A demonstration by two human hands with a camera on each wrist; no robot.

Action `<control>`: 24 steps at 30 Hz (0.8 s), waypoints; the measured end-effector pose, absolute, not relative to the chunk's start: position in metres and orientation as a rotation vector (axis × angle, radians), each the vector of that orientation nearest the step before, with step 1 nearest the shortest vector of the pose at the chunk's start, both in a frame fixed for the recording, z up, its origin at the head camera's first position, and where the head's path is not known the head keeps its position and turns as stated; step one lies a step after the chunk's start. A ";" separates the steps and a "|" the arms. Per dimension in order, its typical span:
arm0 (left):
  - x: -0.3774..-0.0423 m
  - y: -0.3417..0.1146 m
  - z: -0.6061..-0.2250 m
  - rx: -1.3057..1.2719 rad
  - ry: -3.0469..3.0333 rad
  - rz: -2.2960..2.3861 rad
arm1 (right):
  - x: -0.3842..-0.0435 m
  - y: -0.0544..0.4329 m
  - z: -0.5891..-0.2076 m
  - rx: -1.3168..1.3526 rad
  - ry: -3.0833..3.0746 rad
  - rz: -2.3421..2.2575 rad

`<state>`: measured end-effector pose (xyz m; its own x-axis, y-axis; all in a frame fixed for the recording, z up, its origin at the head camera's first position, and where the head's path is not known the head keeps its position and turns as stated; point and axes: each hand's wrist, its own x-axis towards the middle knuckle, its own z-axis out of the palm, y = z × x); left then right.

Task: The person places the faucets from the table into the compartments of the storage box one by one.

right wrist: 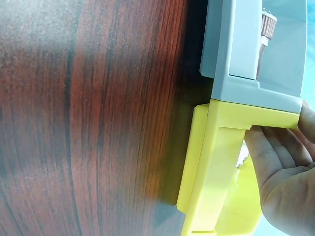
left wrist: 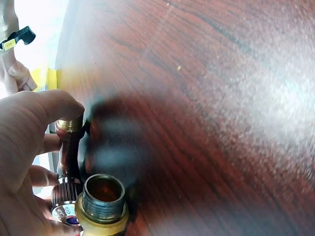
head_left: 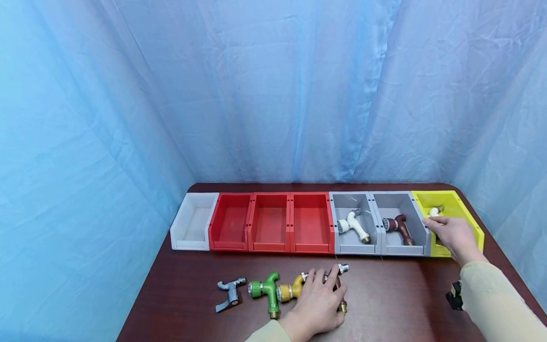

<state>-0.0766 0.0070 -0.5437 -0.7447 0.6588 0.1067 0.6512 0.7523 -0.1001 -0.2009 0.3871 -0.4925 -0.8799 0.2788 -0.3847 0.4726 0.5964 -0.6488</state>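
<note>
My left hand (head_left: 318, 301) holds a brown tap (left wrist: 69, 155), its thumb on the brass threaded end and the fingers behind the body. Close beside that tap lies a yellow tap (head_left: 296, 286), partly under the hand; its threaded mouth (left wrist: 103, 194) shows in the left wrist view. At the right end of the row, my right hand (head_left: 457, 236) grips the side wall of the yellow bin (right wrist: 256, 117), thumb over the edge and fingers inside. A white tap (head_left: 436, 210) lies in this bin, mostly hidden by the hand.
A green tap (head_left: 270, 292) and a grey metal tap (head_left: 231, 292) lie on the table to the left. The bin row also has a white bin (head_left: 190, 244), red bins (head_left: 270, 247) and grey bins; the grey ones hold a white tap (head_left: 353, 226) and a dark red tap (head_left: 400, 227).
</note>
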 end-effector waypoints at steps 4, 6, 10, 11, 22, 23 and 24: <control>-0.077 0.005 -0.543 -1.092 -2.821 0.078 | -0.200 0.387 -0.492 0.613 2.584 -1.151; -0.078 0.005 -0.542 -1.119 -2.815 0.078 | -0.200 0.386 -0.492 0.611 2.586 -1.146; -0.079 0.003 -0.541 -1.162 -2.779 0.073 | -0.200 0.386 -0.491 0.612 2.586 -1.133; -0.079 0.002 -0.541 -1.170 -2.768 0.068 | -0.200 0.386 -0.491 0.611 2.587 -1.131; -0.082 -0.002 -0.538 -1.229 -2.635 0.068 | -0.199 0.386 -0.491 0.605 2.587 -1.131; -0.082 -0.002 -0.538 -1.230 -2.626 0.063 | -0.199 0.386 -0.491 0.606 2.588 -1.128; -0.082 -0.003 -0.537 -1.232 -2.620 0.060 | -0.200 0.386 -0.491 0.606 2.588 -1.127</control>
<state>-0.0824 -0.0026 -0.5371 -0.6131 0.7635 0.2029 0.7534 0.6423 -0.1405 -0.1996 0.3860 -0.4908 -0.8811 0.2723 -0.3866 0.4685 0.6136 -0.6356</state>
